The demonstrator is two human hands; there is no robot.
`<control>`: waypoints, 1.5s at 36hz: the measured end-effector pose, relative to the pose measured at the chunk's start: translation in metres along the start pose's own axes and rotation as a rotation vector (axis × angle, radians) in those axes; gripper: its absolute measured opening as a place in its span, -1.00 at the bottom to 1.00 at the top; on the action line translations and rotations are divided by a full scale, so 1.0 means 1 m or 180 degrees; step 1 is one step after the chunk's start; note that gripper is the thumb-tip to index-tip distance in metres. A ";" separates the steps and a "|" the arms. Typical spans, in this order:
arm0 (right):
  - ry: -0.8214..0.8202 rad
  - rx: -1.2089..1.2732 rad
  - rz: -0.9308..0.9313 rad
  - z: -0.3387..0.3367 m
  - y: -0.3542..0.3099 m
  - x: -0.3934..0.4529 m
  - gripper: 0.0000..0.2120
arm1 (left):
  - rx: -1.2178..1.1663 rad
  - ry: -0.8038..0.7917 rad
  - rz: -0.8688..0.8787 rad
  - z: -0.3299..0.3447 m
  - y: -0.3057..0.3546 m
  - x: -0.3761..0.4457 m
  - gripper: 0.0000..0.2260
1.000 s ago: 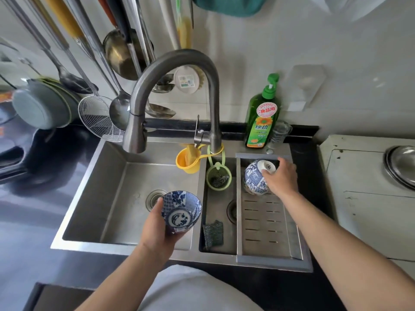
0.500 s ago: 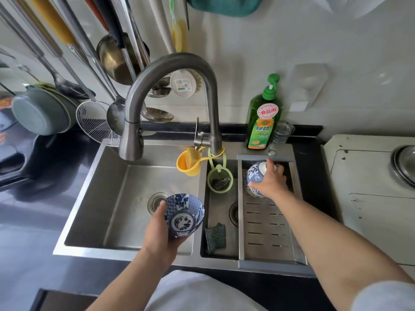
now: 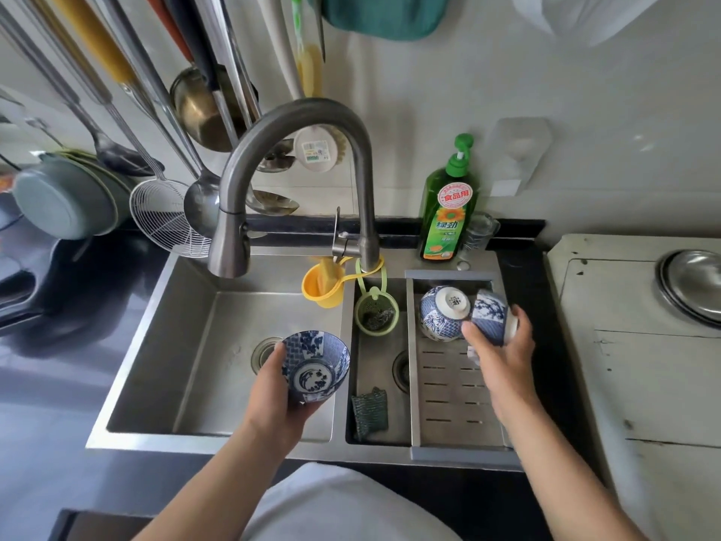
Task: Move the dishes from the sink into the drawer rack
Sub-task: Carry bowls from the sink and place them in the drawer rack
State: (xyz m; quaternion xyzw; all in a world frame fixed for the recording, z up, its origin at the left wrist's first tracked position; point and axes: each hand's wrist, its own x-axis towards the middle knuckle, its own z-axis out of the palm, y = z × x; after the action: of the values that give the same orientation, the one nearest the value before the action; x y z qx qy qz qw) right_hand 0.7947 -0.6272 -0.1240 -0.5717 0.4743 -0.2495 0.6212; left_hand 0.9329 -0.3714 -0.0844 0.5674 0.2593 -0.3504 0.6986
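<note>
Since earlier frame, right hand [image 3: 503,345] lifted second bowl [image 3: 492,321] off drain tray [image 3: 448,388], gripping it tilted, beside overturned bowl [image 3: 443,314]. Left hand [image 3: 281,388] grips upright bowl [image 3: 315,372] above sink [image 3: 187,345]. Drawer rack unseen.

Bare forearms, no sleeves or jewellery visible; white garment [image 3: 335,505] over torso.

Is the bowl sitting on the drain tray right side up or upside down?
Upside down: the bowl rests on the drain tray with its white foot ring facing up.
</note>
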 end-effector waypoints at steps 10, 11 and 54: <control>-0.0959 0.2044 0.1483 0.011 0.014 -0.087 -0.53 | 0.0273 0.0119 0.0312 -0.018 -0.003 -0.019 -0.56; -0.1060 0.2032 0.1555 0.017 0.010 -0.090 -0.57 | 0.0262 0.0197 0.0360 -0.023 0.000 -0.024 -0.59; -0.3148 0.0953 0.2448 0.080 0.138 -0.642 -0.56 | 0.3093 0.0812 0.2261 -0.443 -0.219 -0.385 -0.22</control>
State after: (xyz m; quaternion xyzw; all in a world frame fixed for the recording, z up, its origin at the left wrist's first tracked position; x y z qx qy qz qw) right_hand 0.5599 -0.0116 -0.0677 -0.3155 0.2629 0.2205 0.8847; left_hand 0.5377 0.1113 -0.0239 0.9101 -0.0533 -0.1037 0.3977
